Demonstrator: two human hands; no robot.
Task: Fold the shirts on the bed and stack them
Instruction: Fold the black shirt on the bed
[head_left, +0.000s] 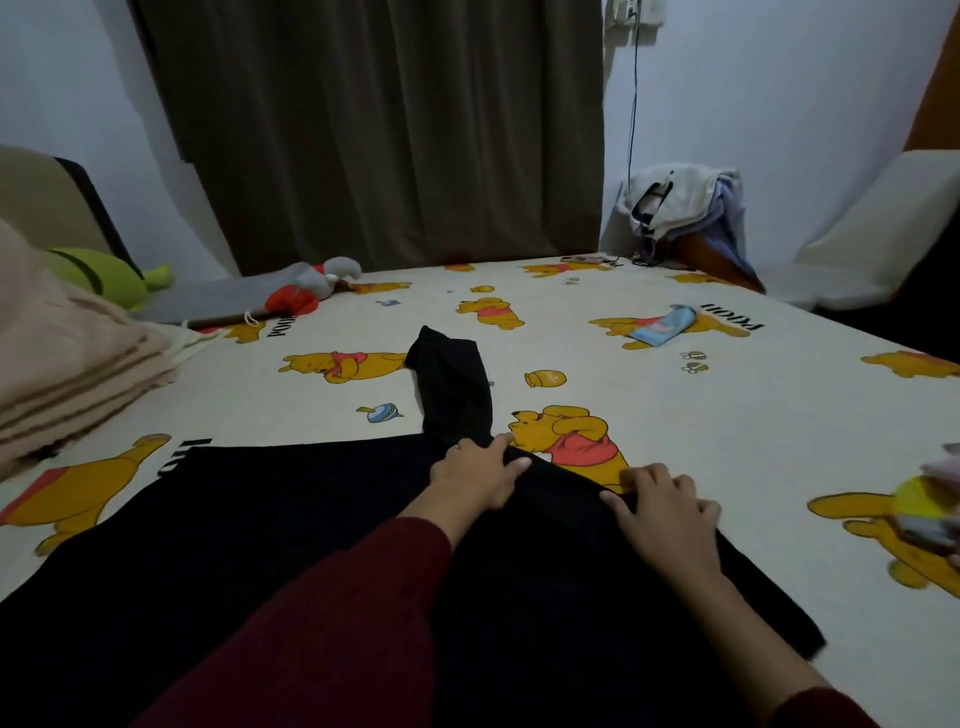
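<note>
Head view: black cotton shirt (249, 530) is pinched by left hand (475, 475) and right hand (662, 501); sleeve (452, 384) stretches beyond left hand.

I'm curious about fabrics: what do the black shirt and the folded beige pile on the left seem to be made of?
The black long-sleeved shirt looks like soft matte knit, perhaps cotton: it drapes limp and shows no shine. The folded beige blanket pile looks like thick fleece or terry, with a fuzzy surface and plump layered edges.

The black shirt (260, 545) runs off the bottom edge; colourful items (935, 499) at the right edge are blurred and cut off, unidentifiable.
</note>
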